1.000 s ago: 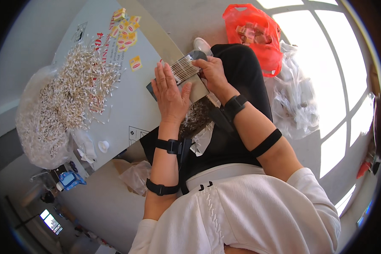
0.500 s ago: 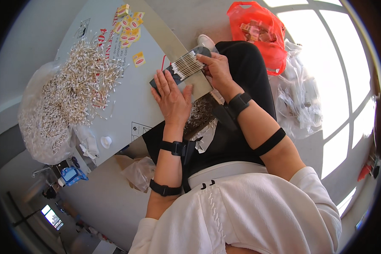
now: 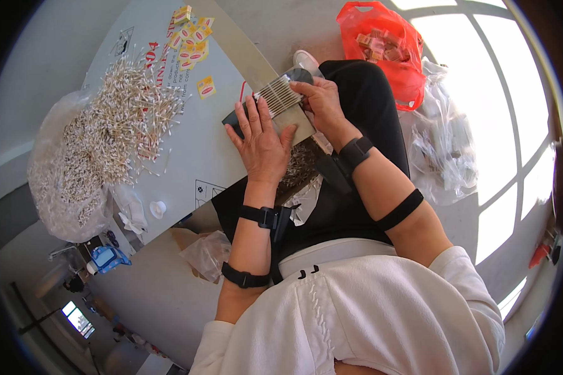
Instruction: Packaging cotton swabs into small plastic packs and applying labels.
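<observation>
A row of cotton swabs point(image 3: 279, 95) lies side by side across a dark grey strip point(image 3: 300, 75) at the corner of the table. My left hand point(image 3: 263, 145) rests on the strip with fingers stretched and spread, the fingertips against the swabs' left ends. At the other end of the row, my right hand point(image 3: 324, 103) grips the strip's edge, its thumb over the swab tips and its other fingers partly hidden. Beneath the table corner, between my legs, more swabs point(image 3: 301, 164) lie in a box.
A big heap of loose swabs point(image 3: 116, 119) spills from a clear plastic bag point(image 3: 51, 144) on the table's left. Small yellow printed packets point(image 3: 194, 47) lie at the far end. On the floor at right stand a red bag point(image 3: 408, 75) of small packs and a clear bag point(image 3: 444, 147).
My left hand has slid a little to the right along the strip, its fingertips now up against the swabs. My right hand has barely moved.
</observation>
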Motion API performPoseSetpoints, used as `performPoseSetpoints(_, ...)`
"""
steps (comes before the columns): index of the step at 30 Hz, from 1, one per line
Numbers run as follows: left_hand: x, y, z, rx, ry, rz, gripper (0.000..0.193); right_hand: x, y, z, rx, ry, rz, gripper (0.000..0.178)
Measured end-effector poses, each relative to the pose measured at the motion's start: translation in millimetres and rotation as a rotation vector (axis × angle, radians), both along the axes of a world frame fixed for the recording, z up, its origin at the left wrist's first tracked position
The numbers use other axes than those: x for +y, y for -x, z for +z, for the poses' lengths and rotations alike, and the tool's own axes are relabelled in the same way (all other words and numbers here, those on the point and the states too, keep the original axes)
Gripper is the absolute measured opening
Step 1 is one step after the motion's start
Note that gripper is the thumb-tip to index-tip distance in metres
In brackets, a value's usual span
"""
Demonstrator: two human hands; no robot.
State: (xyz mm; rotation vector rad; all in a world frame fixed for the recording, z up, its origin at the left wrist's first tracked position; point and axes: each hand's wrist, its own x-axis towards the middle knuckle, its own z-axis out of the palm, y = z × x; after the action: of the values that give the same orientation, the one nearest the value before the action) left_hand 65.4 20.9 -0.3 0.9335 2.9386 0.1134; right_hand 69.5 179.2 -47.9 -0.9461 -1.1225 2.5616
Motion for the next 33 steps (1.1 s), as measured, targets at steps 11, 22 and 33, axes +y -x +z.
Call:
performPoseSetpoints(11, -13.9, -9.3, -12.2, -0.007, -0.174, 0.088, 0.083, -5.9, 2.7, 15.2, -0.002, -0.035, -0.032, 0.013)
performPoseSetpoints(22, -10.7, -6.5, -10.3, -0.044, -0.256, 0.103, 0.081, -4.3, 0.7, 15.8, -0.013, 0.004, -0.040, 0.009)
performPoseSetpoints(33, -36.6, 32.6, -9.2, 0.090, -0.444, 0.164, 0.058, -1.0, -0.2, 9.6, -0.052, 0.021, -0.064, 0.014)
